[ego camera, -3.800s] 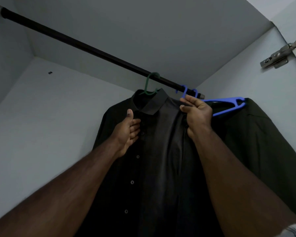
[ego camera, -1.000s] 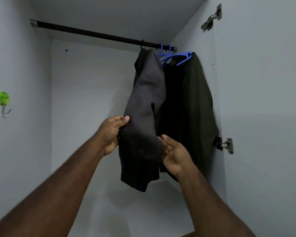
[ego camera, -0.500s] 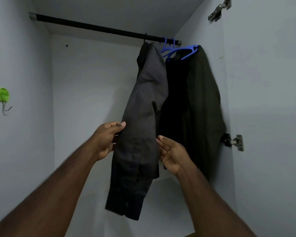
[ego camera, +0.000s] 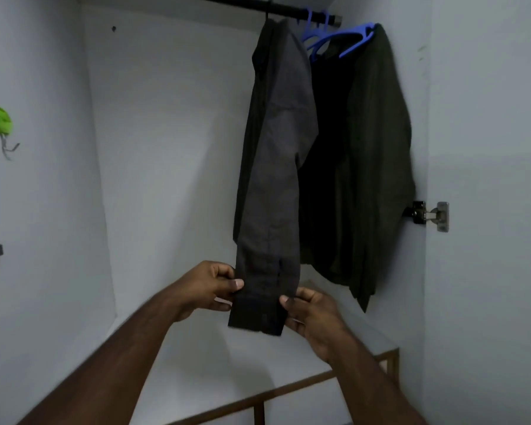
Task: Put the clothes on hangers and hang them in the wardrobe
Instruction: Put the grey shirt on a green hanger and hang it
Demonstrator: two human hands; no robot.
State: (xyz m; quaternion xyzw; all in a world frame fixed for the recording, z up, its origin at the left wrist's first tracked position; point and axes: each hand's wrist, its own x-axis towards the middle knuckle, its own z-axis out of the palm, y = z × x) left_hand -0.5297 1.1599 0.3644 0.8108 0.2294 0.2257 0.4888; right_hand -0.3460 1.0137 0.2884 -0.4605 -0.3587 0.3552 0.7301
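White wardrobe walls [ego camera: 172,148] are framing everything, with the black metal rail [ego camera: 227,2] up top. Dark grey long-sleeved shirt [ego camera: 276,154] is hanging from that rail, looking slightly creased; left hand [ego camera: 210,286] and right hand [ego camera: 311,312] are both pinching its cuff. Looks like smoothing's happening, next probably letting go gently.

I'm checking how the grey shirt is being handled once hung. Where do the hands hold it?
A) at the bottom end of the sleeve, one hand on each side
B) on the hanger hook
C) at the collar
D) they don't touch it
A: the left hand and right hand pinch opposite edges of the grey shirt sleeve's lower end, far below the rail.
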